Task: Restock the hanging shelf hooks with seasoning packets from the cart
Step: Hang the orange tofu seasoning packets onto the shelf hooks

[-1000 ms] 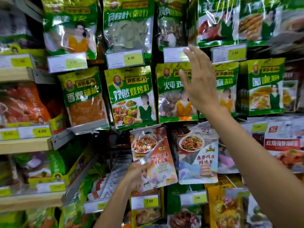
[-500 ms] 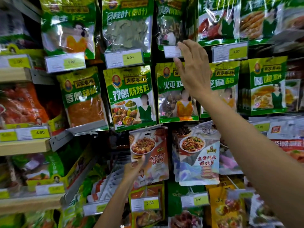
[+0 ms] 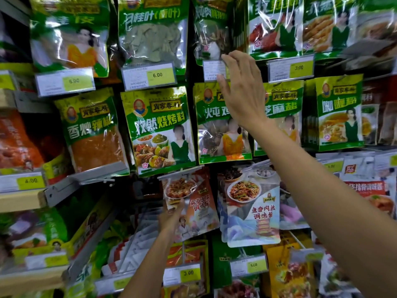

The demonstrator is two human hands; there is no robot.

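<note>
Head view puts my left hand (image 3: 171, 218) low in the middle. Its thumb is on the front of the red packet (image 3: 193, 203) and its fingers curl behind the lower left edge. That packet hangs tilted in the third row, just left of the noodle packet (image 3: 251, 207) and below the green barbecue packet (image 3: 159, 130). My right hand (image 3: 242, 91) is up at a white price tag (image 3: 213, 69) in the top row, thumb under its lower edge and curved fingertips at its upper edge, pinching lightly. The cart is out of view.

I judge the step to be seating the red packet on its hook, which I cannot see. A bottom-corner hold lets the top flop, so I would steady the packet square, feed its hole over the hook tip, then slide it fully back.

A second ago the right fingers were straight and spread over the tag; now they have closed onto it. The red packet's folded top corner has flattened.
</note>
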